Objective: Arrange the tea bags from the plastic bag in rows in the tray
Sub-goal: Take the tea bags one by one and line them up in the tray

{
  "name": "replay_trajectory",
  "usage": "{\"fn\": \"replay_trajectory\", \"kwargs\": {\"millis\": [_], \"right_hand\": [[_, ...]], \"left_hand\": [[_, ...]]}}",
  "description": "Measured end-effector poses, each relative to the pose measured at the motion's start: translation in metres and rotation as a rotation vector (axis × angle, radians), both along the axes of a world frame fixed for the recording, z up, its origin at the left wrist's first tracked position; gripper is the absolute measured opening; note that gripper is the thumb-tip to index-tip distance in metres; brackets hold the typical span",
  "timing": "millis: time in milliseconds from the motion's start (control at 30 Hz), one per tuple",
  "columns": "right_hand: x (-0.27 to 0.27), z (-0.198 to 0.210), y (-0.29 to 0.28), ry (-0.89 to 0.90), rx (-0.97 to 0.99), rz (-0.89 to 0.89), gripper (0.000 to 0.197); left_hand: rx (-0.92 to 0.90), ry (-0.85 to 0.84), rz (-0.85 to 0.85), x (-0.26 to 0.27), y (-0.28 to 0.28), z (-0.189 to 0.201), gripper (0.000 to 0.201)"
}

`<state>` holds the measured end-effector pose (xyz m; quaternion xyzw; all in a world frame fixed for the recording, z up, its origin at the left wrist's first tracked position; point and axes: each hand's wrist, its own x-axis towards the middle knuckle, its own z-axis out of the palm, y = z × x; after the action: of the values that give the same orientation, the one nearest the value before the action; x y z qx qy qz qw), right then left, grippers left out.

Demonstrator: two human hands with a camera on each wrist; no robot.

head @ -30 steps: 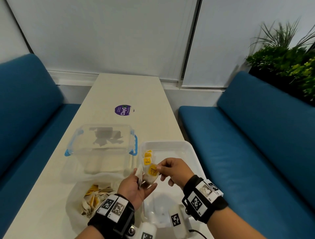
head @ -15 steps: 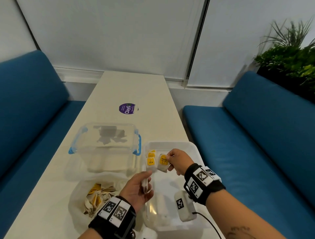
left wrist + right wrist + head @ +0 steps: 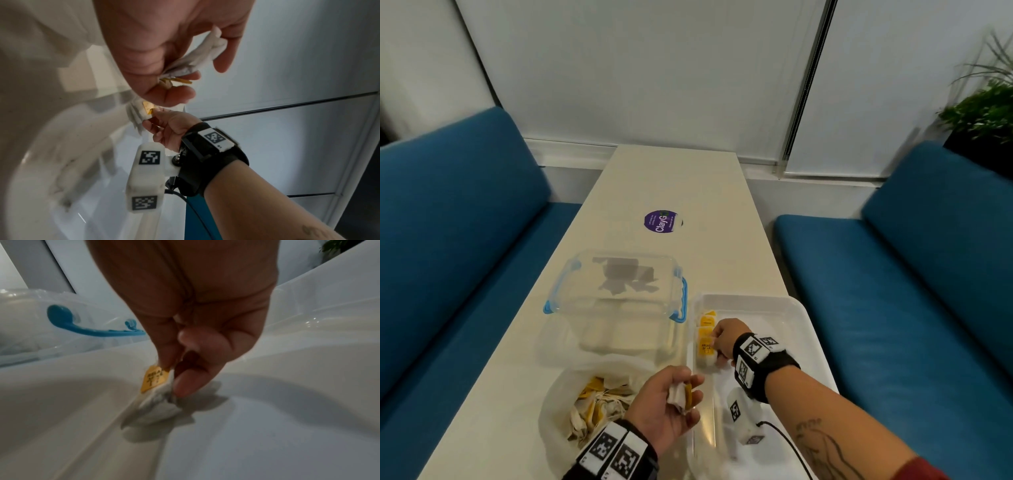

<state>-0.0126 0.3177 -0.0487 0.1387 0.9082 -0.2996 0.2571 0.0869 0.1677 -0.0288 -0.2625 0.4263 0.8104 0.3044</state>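
A white tray (image 3: 784,308) lies on the table at the near right. Along its left wall runs a row of tea bags with yellow tags (image 3: 706,322). My right hand (image 3: 724,341) pinches a tea bag (image 3: 153,391) by its yellow tag and holds it down on the tray floor at the near end of that row. My left hand (image 3: 674,397) hovers between the bag and the tray, its fingers curled round more tea bags (image 3: 197,56). The plastic bag (image 3: 558,394) lies open at the near left with several tea bags (image 3: 592,407) inside.
A clear lidded box with blue clasps (image 3: 619,301) stands just left of the tray and behind the plastic bag. A purple sticker (image 3: 660,221) sits mid-table. Blue benches (image 3: 893,291) flank the table on both sides. A plant (image 3: 986,106) stands at the far right.
My right hand has carried its tea bag away from my left hand and lowered it onto the tray beside the row. My left hand has drawn back toward me, still holding tea bags.
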Motion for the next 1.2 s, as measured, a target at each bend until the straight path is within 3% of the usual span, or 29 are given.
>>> {"fn": "replay_trajectory", "kwargs": {"millis": [267, 367, 533, 667, 800, 933, 1100, 1200], "right_hand": [[-0.010, -0.017, -0.001, 0.022, 0.030, -0.034, 0.029], [-0.008, -0.014, 0.000, 0.075, 0.123, -0.045, 0.024], [0.011, 0.028, 0.014, 0.258, -0.216, -0.171, 0.023], [0.043, 0.070, 0.012, 0.227, -0.384, 0.074, 0.025], [0.072, 0.078, 0.006, 0.141, -0.359, 0.210, 0.021], [0.088, 0.063, 0.000, 0.045, -0.410, 0.052, 0.014], [0.100, 0.059, -0.001, -0.112, -0.832, -0.188, 0.015], [0.102, 0.065, 0.001, -0.103, -0.834, -0.252, 0.017]], "left_hand": [[0.061, 0.014, -0.002, -0.002, -0.003, -0.004, 0.017], [0.135, 0.012, 0.027, -0.003, -0.001, 0.000, 0.017], [0.178, 0.030, 0.043, -0.009, 0.002, 0.007, 0.016], [0.232, 0.059, 0.049, -0.013, 0.006, 0.007, 0.020], [0.342, 0.078, 0.075, -0.014, 0.009, 0.006, 0.037], [0.386, 0.152, 0.090, -0.012, 0.015, 0.007, 0.044], [0.431, 0.222, 0.086, -0.005, 0.020, 0.007, 0.046], [0.429, 0.252, 0.082, -0.003, 0.022, 0.012, 0.044]]}}
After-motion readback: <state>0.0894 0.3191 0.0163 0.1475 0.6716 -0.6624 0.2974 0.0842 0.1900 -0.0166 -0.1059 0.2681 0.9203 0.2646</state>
